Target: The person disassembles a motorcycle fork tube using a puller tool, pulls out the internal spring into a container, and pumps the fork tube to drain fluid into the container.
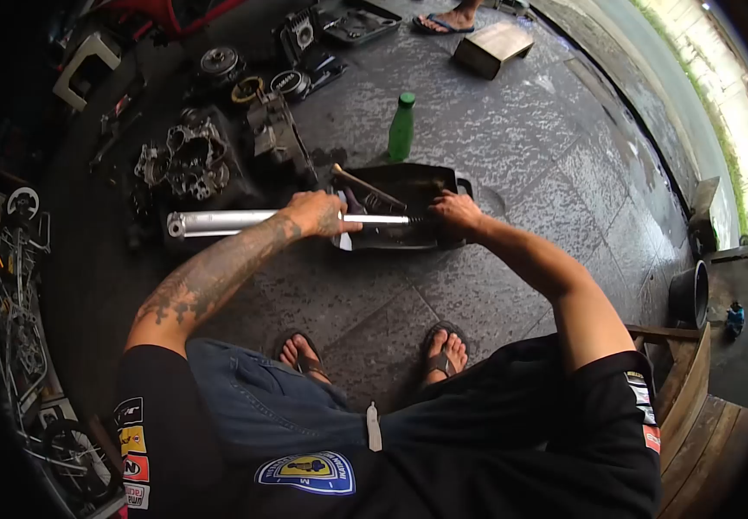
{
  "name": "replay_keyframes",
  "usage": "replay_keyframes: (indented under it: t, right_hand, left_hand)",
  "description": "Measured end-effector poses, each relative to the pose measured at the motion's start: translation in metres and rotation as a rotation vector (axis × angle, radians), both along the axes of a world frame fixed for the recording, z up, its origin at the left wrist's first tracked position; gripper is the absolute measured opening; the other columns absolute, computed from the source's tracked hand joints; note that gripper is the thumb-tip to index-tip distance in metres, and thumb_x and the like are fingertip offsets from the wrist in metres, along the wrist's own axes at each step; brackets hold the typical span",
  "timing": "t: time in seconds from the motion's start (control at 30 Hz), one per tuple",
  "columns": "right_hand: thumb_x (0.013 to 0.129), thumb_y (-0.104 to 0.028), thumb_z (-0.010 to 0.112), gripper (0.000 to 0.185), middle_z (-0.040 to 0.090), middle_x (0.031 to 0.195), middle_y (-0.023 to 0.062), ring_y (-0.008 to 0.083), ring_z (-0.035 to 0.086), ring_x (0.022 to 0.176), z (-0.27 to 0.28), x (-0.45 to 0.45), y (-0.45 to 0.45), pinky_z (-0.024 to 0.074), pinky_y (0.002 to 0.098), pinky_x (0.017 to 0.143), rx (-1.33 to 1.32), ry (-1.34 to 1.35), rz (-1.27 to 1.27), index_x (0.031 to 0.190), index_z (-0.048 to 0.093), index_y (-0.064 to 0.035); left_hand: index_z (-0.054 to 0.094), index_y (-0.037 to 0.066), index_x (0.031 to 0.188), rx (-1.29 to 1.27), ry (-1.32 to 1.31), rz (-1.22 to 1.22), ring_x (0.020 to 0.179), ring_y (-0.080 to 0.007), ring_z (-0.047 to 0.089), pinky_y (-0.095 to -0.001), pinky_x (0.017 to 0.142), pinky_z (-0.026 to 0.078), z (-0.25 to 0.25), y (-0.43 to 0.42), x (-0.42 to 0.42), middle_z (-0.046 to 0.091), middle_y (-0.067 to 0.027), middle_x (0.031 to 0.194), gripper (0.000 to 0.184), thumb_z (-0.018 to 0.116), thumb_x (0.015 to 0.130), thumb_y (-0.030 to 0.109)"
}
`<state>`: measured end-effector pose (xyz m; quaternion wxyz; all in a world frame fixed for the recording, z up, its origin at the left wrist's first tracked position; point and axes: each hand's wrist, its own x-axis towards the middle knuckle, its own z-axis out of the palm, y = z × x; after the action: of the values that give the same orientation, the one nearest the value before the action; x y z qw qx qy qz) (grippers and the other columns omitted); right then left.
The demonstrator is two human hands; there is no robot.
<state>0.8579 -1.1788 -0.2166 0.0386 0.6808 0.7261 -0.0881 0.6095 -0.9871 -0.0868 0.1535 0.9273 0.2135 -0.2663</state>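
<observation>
We see bright silver on the long cylindrical metal tube (222, 221) and a paler, mirror-like silver on the slim metal rod (384, 220). Plain black covers the shallow plastic container (439, 178), while the slender tan stick (341, 173) shows lighter. The tall translucent plastic bottle (401, 134) is green, cap included. We make out pale grey mottling over dark grey on the tiled floor (512, 130). Dark, irregular tattoos pattern our left forearm (227, 268). We wear faded blue denim trousers (257, 389) and a black short-sleeved shirt (495, 471); its shield-shaped badge (308, 473) mixes blue, white and yellow. Brown colours the wooden planks (690, 432).
</observation>
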Motion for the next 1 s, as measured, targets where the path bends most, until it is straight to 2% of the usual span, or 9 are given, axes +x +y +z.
replay_keyframes:
  t: [0.13,0.17,0.2,0.3,0.4,0.47,0.6,0.83,1.0]
  right_hand:
    - [0.075,-0.015,0.061,0.020,0.065,0.103,0.0036,0.0259,0.059,0.105,0.008,-0.004,-0.002,0.0552,0.0387,0.074,-0.092,-0.048,-0.002,0.094,0.066,-0.0149]
    - [0.069,-0.016,0.066,0.025,0.064,0.100,0.0041,0.0267,0.058,0.104,0.009,-0.005,-0.003,0.0549,0.0388,0.076,-0.063,-0.021,-0.014,0.094,0.065,-0.0140]
    - [0.064,-0.017,0.070,0.031,0.063,0.098,0.0046,0.0274,0.058,0.103,0.009,-0.004,-0.003,0.0545,0.0389,0.077,-0.030,0.004,-0.026,0.094,0.065,-0.0132]
    - [0.063,-0.016,0.071,0.031,0.063,0.098,0.0051,0.0276,0.058,0.103,0.010,-0.004,-0.002,0.0540,0.0395,0.077,-0.061,0.012,-0.033,0.093,0.064,-0.0127]
    - [0.071,-0.014,0.067,0.026,0.065,0.104,0.0036,0.0258,0.058,0.106,0.014,-0.007,-0.002,0.0548,0.0400,0.076,-0.097,-0.066,-0.018,0.097,0.065,-0.0138]
    - [0.071,-0.014,0.067,0.026,0.064,0.105,0.0041,0.0258,0.058,0.107,0.019,-0.008,-0.002,0.0546,0.0398,0.077,-0.113,-0.064,-0.024,0.097,0.065,-0.0135]
    - [0.064,-0.015,0.070,0.033,0.063,0.099,0.0047,0.0275,0.057,0.104,0.016,-0.003,-0.001,0.0540,0.0391,0.076,-0.080,-0.050,-0.003,0.096,0.065,-0.0133]
    - [0.066,-0.018,0.070,0.033,0.061,0.099,0.0057,0.0277,0.057,0.105,0.022,0.002,0.000,0.0536,0.0398,0.077,-0.046,-0.001,-0.015,0.099,0.065,-0.0119]
    - [0.067,-0.022,0.071,0.047,0.056,0.104,0.0096,0.0308,0.055,0.103,0.042,0.008,0.003,0.0519,0.0409,0.080,0.238,0.218,0.113,0.110,0.059,-0.0068]
  left_hand:
    - [0.070,0.013,0.105,-0.046,0.031,0.040,0.089,-0.0261,0.067,-0.0407,0.083,0.050,0.003,-0.003,0.003,0.069,-0.0092,0.085,0.058,0.055,0.083,0.064]
    - [0.071,0.014,0.102,-0.024,0.021,0.038,0.091,-0.0233,0.066,-0.0403,0.084,0.050,0.004,-0.004,0.003,0.069,-0.0061,0.085,0.055,0.056,0.084,0.063]
    - [0.071,0.014,0.102,-0.026,0.024,0.039,0.091,-0.0233,0.066,-0.0403,0.084,0.050,0.004,-0.004,0.003,0.069,-0.0061,0.085,0.055,0.056,0.084,0.063]
    - [0.071,0.014,0.103,-0.021,0.027,0.024,0.090,-0.0237,0.067,-0.0404,0.084,0.050,0.004,-0.004,0.005,0.069,-0.0063,0.083,0.055,0.056,0.083,0.063]
    - [0.070,0.014,0.104,-0.018,0.031,0.014,0.089,-0.0243,0.067,-0.0405,0.083,0.050,0.002,-0.004,0.006,0.069,-0.0066,0.083,0.056,0.056,0.083,0.064]
    - [0.069,0.012,0.109,-0.069,0.040,0.019,0.088,-0.0285,0.067,-0.0426,0.082,0.049,0.000,-0.001,0.005,0.069,-0.0136,0.083,0.061,0.054,0.083,0.065]
    - [0.067,0.011,0.115,-0.093,0.020,0.053,0.090,-0.0297,0.067,-0.0422,0.084,0.049,-0.010,0.003,0.001,0.069,-0.0149,0.085,0.066,0.054,0.082,0.067]
    - [0.067,0.012,0.116,-0.113,0.008,0.082,0.095,-0.0303,0.066,-0.0437,0.085,0.048,-0.020,0.007,-0.002,0.069,-0.0149,0.087,0.068,0.055,0.081,0.068]
    - [0.066,0.008,0.108,-0.154,-0.092,0.120,0.094,-0.0336,0.065,-0.0446,0.083,0.048,-0.022,0.011,-0.010,0.069,-0.0145,0.088,0.063,0.073,0.071,0.059]
